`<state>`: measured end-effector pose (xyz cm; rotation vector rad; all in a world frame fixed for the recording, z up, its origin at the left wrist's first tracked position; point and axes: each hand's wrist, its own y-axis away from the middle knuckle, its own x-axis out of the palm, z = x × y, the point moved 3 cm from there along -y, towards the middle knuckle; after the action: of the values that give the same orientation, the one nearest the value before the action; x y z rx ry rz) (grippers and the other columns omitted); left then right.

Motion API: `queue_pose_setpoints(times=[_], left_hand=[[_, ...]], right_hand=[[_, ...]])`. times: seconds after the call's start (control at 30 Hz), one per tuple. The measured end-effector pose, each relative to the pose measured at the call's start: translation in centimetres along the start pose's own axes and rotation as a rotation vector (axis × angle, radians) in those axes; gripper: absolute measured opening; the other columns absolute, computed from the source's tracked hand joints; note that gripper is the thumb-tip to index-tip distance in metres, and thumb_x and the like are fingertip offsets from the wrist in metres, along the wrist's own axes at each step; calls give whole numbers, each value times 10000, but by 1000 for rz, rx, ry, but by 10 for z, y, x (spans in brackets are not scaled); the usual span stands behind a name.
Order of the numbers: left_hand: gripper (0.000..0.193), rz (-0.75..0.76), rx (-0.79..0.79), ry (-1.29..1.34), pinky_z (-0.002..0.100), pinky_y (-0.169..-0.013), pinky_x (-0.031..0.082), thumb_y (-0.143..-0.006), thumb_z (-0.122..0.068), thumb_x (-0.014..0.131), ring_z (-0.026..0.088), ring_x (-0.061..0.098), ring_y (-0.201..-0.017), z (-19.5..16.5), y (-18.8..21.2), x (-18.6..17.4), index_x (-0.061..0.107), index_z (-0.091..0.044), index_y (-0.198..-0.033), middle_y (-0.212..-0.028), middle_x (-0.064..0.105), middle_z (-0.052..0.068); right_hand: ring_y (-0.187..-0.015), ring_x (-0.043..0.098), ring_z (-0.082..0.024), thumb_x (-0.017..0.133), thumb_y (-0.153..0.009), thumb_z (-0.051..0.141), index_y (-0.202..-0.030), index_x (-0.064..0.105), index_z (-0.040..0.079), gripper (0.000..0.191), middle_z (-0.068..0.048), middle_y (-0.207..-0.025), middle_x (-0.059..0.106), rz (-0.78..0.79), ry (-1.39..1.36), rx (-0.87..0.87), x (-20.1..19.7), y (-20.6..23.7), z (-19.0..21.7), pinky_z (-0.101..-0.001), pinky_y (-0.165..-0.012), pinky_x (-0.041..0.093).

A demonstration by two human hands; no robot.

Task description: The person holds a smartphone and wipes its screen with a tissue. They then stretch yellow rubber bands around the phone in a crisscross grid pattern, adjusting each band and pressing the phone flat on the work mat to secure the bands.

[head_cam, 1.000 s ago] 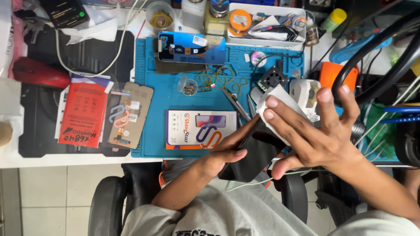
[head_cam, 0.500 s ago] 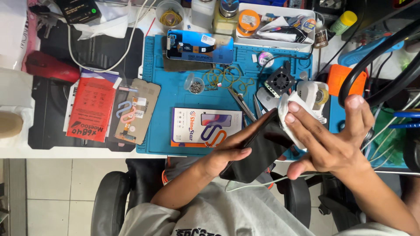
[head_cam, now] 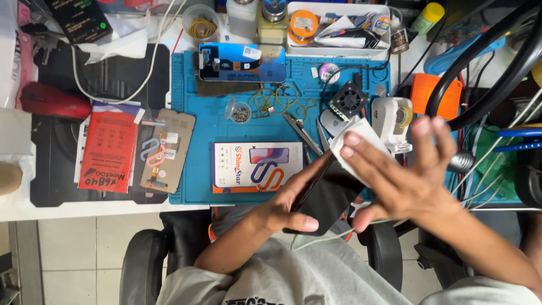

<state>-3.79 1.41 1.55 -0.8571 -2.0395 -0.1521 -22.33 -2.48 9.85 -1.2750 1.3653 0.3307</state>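
Left hand (head_cam: 285, 212) pinching dark phone (head_cam: 327, 197) edgewise, right hand (head_cam: 403, 175) spread flat pressing white cloth (head_cam: 361, 141); hard pressure could slip the phone off-desk.

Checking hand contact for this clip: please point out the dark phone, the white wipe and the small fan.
dark phone (head_cam: 327, 197), head view, middle of its dark face.
white wipe (head_cam: 361, 131), head view, upper corner beyond the fingertips.
small fan (head_cam: 348, 100), head view, centre hub.
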Motion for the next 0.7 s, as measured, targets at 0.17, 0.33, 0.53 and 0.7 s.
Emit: queue_pose_setpoints(times=[0.17, 0.33, 0.53, 0.7], left_hand=[[1133, -63, 27, -24, 404, -1254, 382, -785, -191, 737, 276, 457, -1463, 0, -3, -1, 117, -6, -1715, -1592, 431, 182], [1107, -60, -2, -22, 420, -1311, 336, -778, -128, 720, 281, 432, -1529, 19, 4, -14, 134, -30, -1712, -1612, 433, 172], [1091, -157, -64, -57, 420, -1284, 318, -739, 36, 691, 284, 394, -1540, 47, 7, -39, 148, -1, -1685, -1626, 397, 172], [1210, -156, 3, -80, 378, -1341, 250, -669, -47, 695, 250, 337, -1609, 28, -5, -32, 100, -36, -1723, -1722, 329, 158]], right_hand=[[-1533, 175, -389, 159, -1000, 877, -1412, 730, 192, 983, 19, -1462, 635, 37, -28, -118, 6, 2, 13, -623, -1250, 84], [-1534, 141, -451, 119, -1044, 859, -1517, 679, 119, 1042, -40, -1553, 618, 76, -37, 65, 7, 6, -6, -659, -1221, 55], [-1584, 87, -366, 84, -1015, 876, -1452, 690, 241, 980, 75, -1480, 631, 46, 21, -114, 14, 12, 3, -630, -1249, 31], [-1538, 143, -438, 76, -1024, 805, -1447, 706, 166, 992, 25, -1456, 711, 46, 124, 16, 9, 31, -39, -619, -1228, 39]])
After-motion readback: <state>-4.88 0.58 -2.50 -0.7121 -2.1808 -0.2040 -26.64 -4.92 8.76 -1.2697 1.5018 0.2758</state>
